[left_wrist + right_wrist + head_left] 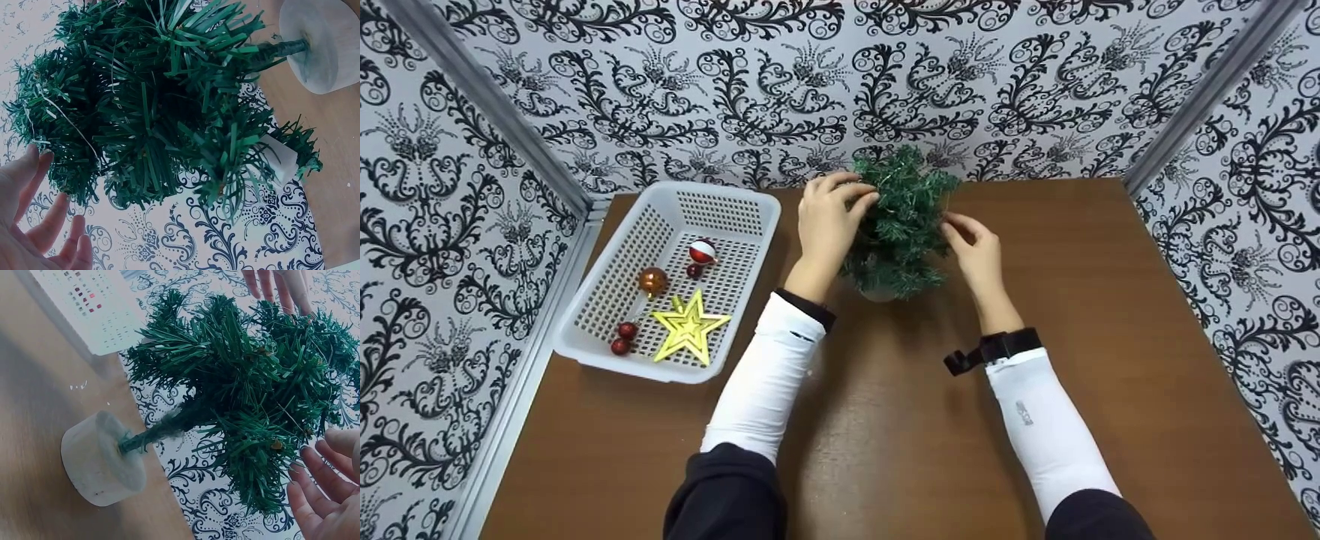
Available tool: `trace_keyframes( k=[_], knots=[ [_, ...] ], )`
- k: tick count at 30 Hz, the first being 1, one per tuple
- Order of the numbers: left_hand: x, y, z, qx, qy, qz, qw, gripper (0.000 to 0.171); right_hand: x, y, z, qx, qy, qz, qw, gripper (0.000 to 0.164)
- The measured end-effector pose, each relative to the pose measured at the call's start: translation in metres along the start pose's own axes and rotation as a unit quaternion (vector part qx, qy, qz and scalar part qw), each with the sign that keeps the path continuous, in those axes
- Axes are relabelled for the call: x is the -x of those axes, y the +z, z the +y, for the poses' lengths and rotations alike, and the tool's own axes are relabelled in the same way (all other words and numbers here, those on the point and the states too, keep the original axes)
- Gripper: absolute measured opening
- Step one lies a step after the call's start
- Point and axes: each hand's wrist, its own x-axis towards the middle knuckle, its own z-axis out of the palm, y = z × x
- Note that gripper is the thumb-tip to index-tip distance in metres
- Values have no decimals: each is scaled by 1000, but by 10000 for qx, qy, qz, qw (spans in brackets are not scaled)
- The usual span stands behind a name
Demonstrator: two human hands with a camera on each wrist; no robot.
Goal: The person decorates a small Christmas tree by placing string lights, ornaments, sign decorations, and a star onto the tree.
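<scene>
A small artificial Christmas tree stands upright near the back of the table. Its round whitish base shows in both wrist views. At the upper left of the tree is my left hand; its thumb and forefinger come together at the end of a thin silvery string. On the opposite side, my right hand has thumb and forefinger bent together beside the branches. A fine string runs across the needles towards those fingertips. Branches hide part of the string.
To the left sits a white perforated basket. Inside are a yellow star, an orange ball, a red-and-white ball and several small red balls. Patterned walls rise behind and beside the brown table.
</scene>
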Motion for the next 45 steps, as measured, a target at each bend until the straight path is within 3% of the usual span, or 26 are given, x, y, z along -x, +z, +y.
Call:
trace_keyframes(
  k=[8, 17, 25, 32, 34, 38, 42, 45],
  knots=[
    [1, -4, -2, 290, -97, -330, 9990, 26, 4, 1, -1, 201, -49, 76, 9998, 30],
    [7, -10, -5, 426, 42, -375, 9984, 28, 5, 0, -2, 310, -10, 157, 9994, 32],
    [16, -24, -23, 616, 98, -44, 9980, 31, 9, -1, -2, 259, 24, -34, 9997, 32],
    [29, -55, -65, 885, -84, 295, 9956, 27, 12, -3, -3, 74, 16, -97, 9999, 33],
    [34, -69, -81, 765, -337, 220, 9963, 28, 12, -3, -2, 68, 84, -120, 9999, 34],
    [41, -98, -119, 306, -920, -178, 9951, 28, 11, -1, 5, 132, 169, -134, 9997, 34],
    [45, -123, -159, -337, -1415, -583, 9876, 34, 13, 0, 7, 125, 124, -151, 9997, 32],
    [50, -138, -188, -662, -1753, -897, 9782, 49, 13, 1, 7, 83, 88, -149, 9998, 32]
  ],
)
